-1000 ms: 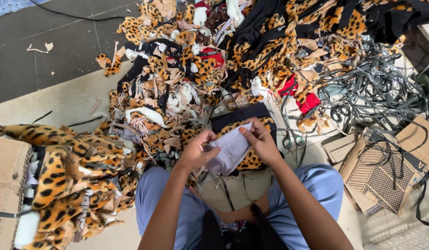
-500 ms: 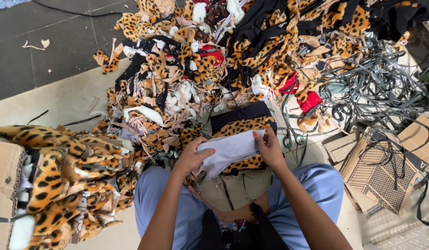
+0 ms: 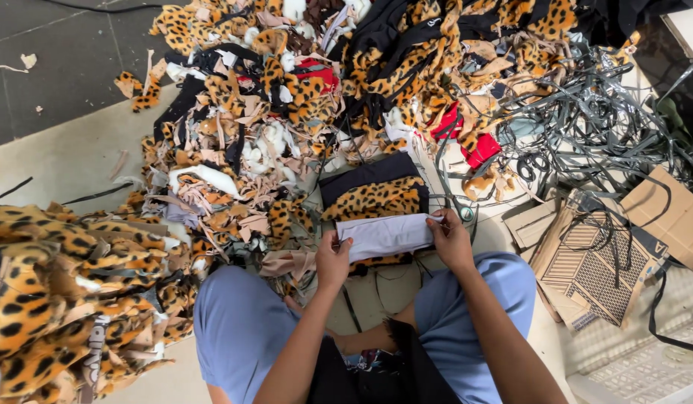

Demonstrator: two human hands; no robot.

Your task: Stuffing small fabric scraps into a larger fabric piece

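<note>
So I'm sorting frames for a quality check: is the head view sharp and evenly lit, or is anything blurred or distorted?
Head view: soft, even light, no glare; both hands, left hand and right hand, and the white fabric piece read sharp; the leopard-print pile at the left edge looks stretched by the wide lens.

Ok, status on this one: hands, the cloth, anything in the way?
Left hand and right hand pinch the ends of the white cloth, stretched flat. Leopard-print piece lies just beyond. Scrap pile crowds all round.

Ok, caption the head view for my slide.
Left hand and right hand stretch a white fabric piece above leopard-print scraps.
</note>
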